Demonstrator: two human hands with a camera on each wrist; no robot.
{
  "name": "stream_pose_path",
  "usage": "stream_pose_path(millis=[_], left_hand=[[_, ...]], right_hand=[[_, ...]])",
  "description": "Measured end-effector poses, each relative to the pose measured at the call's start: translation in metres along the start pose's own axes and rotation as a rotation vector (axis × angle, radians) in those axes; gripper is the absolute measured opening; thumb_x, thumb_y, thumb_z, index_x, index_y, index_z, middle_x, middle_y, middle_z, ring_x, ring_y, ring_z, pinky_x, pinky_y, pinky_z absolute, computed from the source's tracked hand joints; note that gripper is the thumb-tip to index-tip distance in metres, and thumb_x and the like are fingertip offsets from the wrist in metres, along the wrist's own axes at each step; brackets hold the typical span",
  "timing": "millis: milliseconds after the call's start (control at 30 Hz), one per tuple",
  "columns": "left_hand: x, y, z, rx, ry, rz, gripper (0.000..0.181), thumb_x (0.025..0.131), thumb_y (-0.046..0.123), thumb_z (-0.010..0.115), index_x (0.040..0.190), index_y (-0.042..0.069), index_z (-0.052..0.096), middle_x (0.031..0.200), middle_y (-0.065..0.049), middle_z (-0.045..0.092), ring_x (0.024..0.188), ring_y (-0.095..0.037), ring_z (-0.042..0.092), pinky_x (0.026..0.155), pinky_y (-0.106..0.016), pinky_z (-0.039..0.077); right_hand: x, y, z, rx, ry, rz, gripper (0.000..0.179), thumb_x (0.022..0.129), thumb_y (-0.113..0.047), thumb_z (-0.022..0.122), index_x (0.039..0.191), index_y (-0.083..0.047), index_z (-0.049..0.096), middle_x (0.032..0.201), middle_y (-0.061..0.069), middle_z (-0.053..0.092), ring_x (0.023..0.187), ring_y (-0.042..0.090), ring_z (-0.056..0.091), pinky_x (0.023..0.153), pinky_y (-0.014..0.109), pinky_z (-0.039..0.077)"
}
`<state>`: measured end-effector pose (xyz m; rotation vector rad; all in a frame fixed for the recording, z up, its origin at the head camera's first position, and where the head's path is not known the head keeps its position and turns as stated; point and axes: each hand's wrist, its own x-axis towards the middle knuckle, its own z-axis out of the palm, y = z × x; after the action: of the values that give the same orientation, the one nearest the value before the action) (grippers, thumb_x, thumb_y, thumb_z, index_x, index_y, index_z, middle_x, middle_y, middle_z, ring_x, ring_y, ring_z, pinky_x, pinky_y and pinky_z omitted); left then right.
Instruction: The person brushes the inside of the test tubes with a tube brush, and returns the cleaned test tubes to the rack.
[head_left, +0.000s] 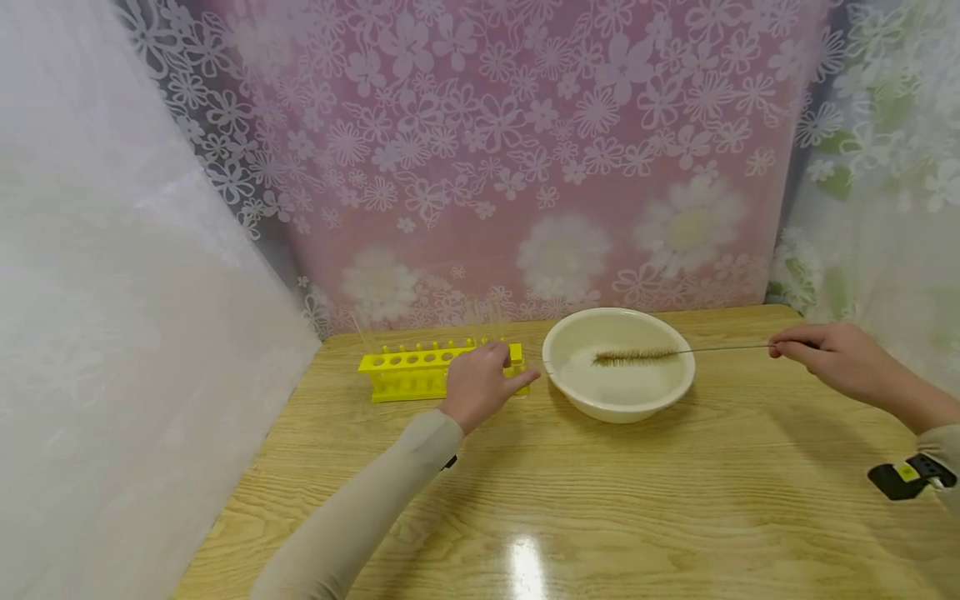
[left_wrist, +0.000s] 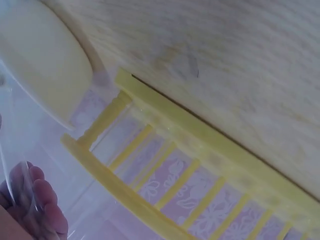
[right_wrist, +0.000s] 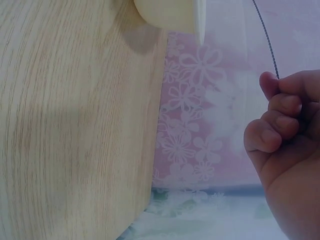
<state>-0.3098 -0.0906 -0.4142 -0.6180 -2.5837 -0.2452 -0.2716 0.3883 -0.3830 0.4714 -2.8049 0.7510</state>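
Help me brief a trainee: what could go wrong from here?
The left hand is close to the rack and might knock the tubes standing in it. The clear tube in that hand could bump the nearby bowl. The right hand holds the thin wire far from the brush bristles, so they might wobble.

Two hands (head_left: 483, 383) (head_left: 843, 362), one brush (head_left: 636, 357), one bowl (head_left: 618, 408), one rack (head_left: 408, 365), one table (head_left: 600, 500), at least three clear tubes (head_left: 363, 331)

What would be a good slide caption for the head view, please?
Right hand holds a wire-handled brush over a white bowl; left hand at a yellow rack.
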Motion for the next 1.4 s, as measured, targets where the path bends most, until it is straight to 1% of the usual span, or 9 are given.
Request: stream_pose_path(millis=[167,267,400,533,700,833,967,1167,1400], left_hand=[[0.006,-0.001,-0.001,0.143,0.031,0.082,0.054,0.086,0.071,0.064,0.082,0.017,0.063,0.068,0.008,0.052,0.044,-0.006,0.040,0.039,-0.020,0.028],[0.010,0.000,-0.003,0.194,0.048,0.127,0.054,0.085,0.071,0.065,0.079,0.018,0.060,0.068,0.007,0.053,0.044,-0.006,0.040,0.039,-0.021,0.027],[0.015,0.003,-0.008,0.244,0.049,0.165,0.053,0.085,0.070,0.066,0.081,0.017,0.063,0.072,0.005,0.059,0.044,-0.006,0.042,0.039,-0.020,0.028],[0.019,0.004,-0.011,0.291,0.021,0.187,0.053,0.085,0.069,0.066,0.086,0.016,0.068,0.077,0.004,0.063,0.046,-0.007,0.047,0.038,-0.021,0.031],[0.025,0.005,-0.012,0.328,0.009,0.235,0.050,0.085,0.066,0.069,0.089,0.016,0.070,0.084,0.003,0.068,0.055,-0.009,0.058,0.043,-0.022,0.040],[0.029,0.007,-0.016,0.370,0.015,0.283,0.050,0.085,0.066,0.069,0.088,0.016,0.069,0.084,0.003,0.069,0.059,-0.010,0.060,0.051,-0.023,0.047],[0.032,0.010,-0.021,0.412,-0.017,0.312,0.051,0.087,0.067,0.066,0.089,0.016,0.068,0.086,0.003,0.069,0.066,-0.010,0.064,0.059,-0.025,0.053],[0.036,0.015,-0.025,0.459,-0.087,0.322,0.053,0.088,0.069,0.062,0.093,0.017,0.068,0.090,0.003,0.068,0.076,-0.011,0.066,0.065,-0.027,0.056],[0.038,0.018,-0.028,0.479,-0.075,0.359,0.052,0.088,0.068,0.063,0.097,0.017,0.069,0.095,0.003,0.068,0.081,-0.012,0.067,0.068,-0.027,0.056]], right_hand=[[0.000,0.001,-0.001,0.017,0.007,-0.016,0.026,0.104,-0.009,0.054,0.116,0.005,0.070,0.102,0.014,0.074,0.086,-0.024,0.045,0.063,0.021,0.049],[0.001,0.003,0.000,0.030,0.005,-0.026,0.025,0.104,-0.009,0.054,0.116,0.005,0.071,0.100,0.010,0.074,0.087,-0.023,0.047,0.064,0.021,0.049],[0.003,0.003,0.002,0.029,0.009,-0.039,0.025,0.104,-0.009,0.053,0.116,0.004,0.071,0.103,0.014,0.074,0.087,-0.022,0.047,0.063,0.022,0.048],[0.006,0.001,0.006,0.025,0.028,-0.053,0.024,0.104,-0.008,0.054,0.114,0.003,0.072,0.104,0.018,0.073,0.086,-0.021,0.048,0.062,0.023,0.048],[0.008,-0.001,0.010,0.018,0.040,-0.060,0.023,0.103,-0.007,0.054,0.113,0.003,0.072,0.104,0.019,0.073,0.086,-0.022,0.047,0.062,0.022,0.048],[0.008,-0.003,0.011,0.013,0.038,-0.061,0.023,0.104,-0.008,0.054,0.113,0.003,0.072,0.105,0.019,0.073,0.085,-0.022,0.047,0.061,0.023,0.048],[0.008,-0.006,0.012,0.018,0.035,-0.054,0.024,0.104,-0.009,0.053,0.114,0.003,0.072,0.106,0.020,0.072,0.085,-0.022,0.046,0.061,0.023,0.048],[0.006,-0.005,0.014,0.032,0.054,-0.043,0.027,0.105,-0.012,0.052,0.117,0.004,0.070,0.109,0.024,0.071,0.086,-0.024,0.044,0.060,0.023,0.048],[0.005,-0.005,0.018,0.025,0.100,-0.071,0.024,0.104,-0.009,0.054,0.114,0.003,0.072,0.106,0.022,0.072,0.084,-0.020,0.049,0.057,0.024,0.046]])
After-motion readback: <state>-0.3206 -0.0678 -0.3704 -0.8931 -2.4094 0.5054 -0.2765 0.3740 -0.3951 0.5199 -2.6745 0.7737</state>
